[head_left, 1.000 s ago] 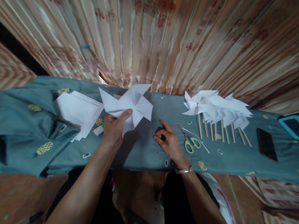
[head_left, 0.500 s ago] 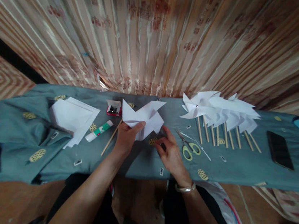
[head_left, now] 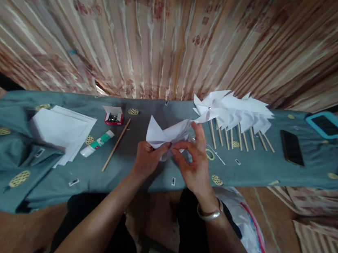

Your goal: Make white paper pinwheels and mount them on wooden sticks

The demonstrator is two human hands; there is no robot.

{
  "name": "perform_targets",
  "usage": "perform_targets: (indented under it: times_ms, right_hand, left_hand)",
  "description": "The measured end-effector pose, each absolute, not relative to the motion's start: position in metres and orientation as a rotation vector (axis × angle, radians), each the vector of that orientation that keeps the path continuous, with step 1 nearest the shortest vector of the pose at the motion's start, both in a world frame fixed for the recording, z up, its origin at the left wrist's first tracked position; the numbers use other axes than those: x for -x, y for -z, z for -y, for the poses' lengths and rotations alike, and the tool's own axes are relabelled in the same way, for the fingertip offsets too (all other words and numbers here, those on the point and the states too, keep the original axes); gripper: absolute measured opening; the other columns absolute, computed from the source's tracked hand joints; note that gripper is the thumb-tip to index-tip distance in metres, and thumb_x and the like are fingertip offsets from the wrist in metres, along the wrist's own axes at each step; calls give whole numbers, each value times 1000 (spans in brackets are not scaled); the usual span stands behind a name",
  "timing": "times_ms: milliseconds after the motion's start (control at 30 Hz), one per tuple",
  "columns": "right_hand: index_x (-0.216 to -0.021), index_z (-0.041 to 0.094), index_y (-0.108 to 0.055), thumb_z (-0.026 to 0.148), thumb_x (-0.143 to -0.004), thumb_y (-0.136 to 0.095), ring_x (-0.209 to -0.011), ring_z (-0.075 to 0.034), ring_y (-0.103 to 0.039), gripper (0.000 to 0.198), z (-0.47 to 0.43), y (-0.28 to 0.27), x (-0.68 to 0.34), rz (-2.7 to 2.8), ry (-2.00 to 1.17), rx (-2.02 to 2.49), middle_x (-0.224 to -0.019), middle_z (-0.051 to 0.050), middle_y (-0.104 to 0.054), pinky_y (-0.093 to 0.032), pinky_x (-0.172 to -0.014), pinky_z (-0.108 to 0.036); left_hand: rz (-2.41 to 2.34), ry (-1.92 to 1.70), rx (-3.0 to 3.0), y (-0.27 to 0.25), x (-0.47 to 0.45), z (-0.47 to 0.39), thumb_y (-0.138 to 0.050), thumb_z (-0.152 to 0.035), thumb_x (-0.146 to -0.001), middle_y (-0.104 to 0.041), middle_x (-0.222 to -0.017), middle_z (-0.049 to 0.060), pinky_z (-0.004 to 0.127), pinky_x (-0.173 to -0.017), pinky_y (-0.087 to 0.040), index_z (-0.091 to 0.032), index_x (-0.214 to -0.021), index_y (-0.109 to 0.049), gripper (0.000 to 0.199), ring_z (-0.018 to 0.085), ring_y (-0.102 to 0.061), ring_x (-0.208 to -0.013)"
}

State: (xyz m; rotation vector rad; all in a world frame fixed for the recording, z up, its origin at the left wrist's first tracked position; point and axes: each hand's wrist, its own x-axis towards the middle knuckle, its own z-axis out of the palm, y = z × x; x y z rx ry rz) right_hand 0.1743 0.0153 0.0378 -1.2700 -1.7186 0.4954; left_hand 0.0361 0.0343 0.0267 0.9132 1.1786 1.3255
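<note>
A white paper pinwheel [head_left: 168, 134] is held up over the cloth, tilted so that its blades overlap. My left hand [head_left: 148, 157] is closed on its lower left, thumb pressed near the middle. My right hand [head_left: 193, 162] pinches at the pinwheel's right side, thumb and forefinger together, the other fingers raised along the paper. Whether a small part sits in that pinch cannot be made out. Left of my hands lies a bare wooden stick [head_left: 116, 144]. Scissors [head_left: 210, 154] and a thin white stick [head_left: 217, 154] lie partly hidden behind my right hand.
A red box of small dark pieces [head_left: 113, 117], a glue stick [head_left: 97, 143] and stacked white paper [head_left: 60, 129] lie to the left. Several finished pinwheels on sticks [head_left: 232, 111] overlap at the back right. A black phone [head_left: 292, 147] and a blue-framed device [head_left: 328, 124] lie farther right.
The pinwheel has turned from facing up to a tilted position. My right hand has moved in from its edge to pinch it near the middle. The view has shifted right.
</note>
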Motion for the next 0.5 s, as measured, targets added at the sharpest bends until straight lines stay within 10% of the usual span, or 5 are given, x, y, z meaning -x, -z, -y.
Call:
perform_targets:
  times_ms: [500]
  right_hand:
    - [-84, 25, -68, 25, -87, -63, -149, -25, -22, 6, -16, -37, -177, 1688, -543, 1285, -155, 2, -38, -16, -122, -55]
  left_hand:
    - [-1117, -1327, -816, -24, -34, -28, -81, -30, -60, -75, -72, 5, 27, -62, -51, -14, -68, -76, 18, 17, -66, -65]
